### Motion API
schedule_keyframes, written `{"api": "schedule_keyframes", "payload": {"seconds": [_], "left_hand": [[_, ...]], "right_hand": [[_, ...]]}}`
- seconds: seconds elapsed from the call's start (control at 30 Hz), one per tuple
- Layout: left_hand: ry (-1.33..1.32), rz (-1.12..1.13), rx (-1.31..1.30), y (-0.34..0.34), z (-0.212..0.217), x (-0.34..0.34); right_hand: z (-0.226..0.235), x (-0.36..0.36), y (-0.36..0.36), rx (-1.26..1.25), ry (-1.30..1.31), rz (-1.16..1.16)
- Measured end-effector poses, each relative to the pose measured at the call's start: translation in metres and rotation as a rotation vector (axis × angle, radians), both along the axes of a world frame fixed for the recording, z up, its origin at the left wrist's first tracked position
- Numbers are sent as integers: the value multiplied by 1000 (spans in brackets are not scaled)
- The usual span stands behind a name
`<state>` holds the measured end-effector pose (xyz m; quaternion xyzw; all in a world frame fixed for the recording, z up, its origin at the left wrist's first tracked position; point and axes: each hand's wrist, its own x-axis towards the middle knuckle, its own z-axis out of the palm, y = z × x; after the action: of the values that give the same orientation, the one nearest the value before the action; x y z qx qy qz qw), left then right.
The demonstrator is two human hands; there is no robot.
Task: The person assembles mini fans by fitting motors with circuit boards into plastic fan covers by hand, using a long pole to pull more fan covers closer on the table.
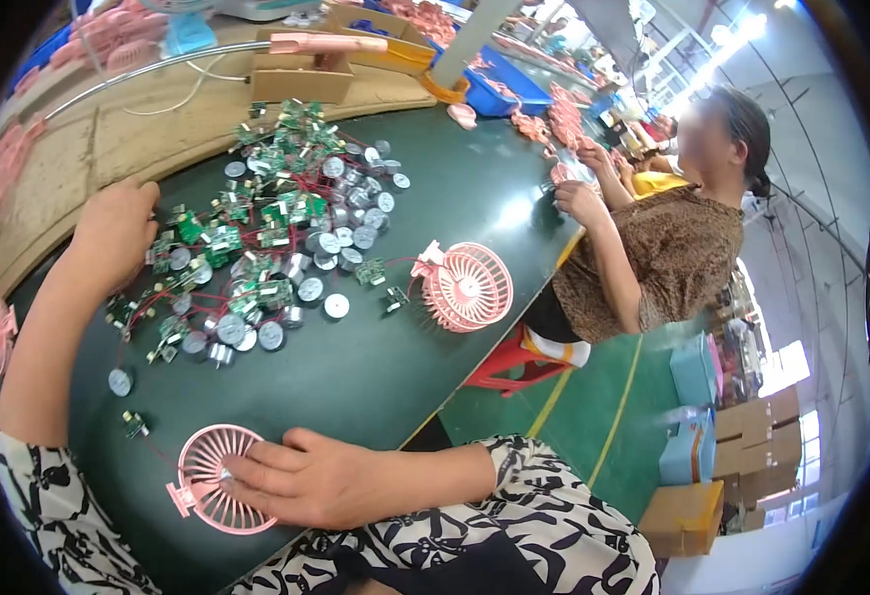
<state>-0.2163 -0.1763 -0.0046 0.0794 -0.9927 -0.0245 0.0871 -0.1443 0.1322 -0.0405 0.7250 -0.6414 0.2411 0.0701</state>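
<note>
My right hand (pixel 306 481) rests over a round pink fan grille (pixel 200 451) on the dark green tabletop, its fingertips at the hub. A thin red wire runs from this grille to a small green circuit board (pixel 135 424). At the left edge of a heap of circuit boards wired to silver motors (pixel 266 233), my left hand (pixel 118 233) is curled with its fingertips turned down; whatever they hold is hidden. A loose motor (pixel 121 382) lies below the heap. Toward the right stand more pink fan grilles (pixel 468 288), joined by wire to small boards.
A wooden ledge (pixel 108 149) borders the far side, carrying a cardboard box (pixel 301 79) and pink parts. Beyond a grey post (pixel 470 45) is a blue bin (pixel 504 84). A co-worker (pixel 653 248) sits at the right, handling a pink part. Cardboard boxes (pixel 683 516) stand on the floor.
</note>
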Motion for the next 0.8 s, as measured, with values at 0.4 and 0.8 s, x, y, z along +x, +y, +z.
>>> {"api": "schedule_keyframes", "payload": {"seconds": [0.4,0.8], "left_hand": [[716,-222,-53,-19,39,50],[364,-304,747,101,-15,144]], "right_hand": [[0,0,1,39,-70,41],[0,-11,55,-97,-72,-38]]}}
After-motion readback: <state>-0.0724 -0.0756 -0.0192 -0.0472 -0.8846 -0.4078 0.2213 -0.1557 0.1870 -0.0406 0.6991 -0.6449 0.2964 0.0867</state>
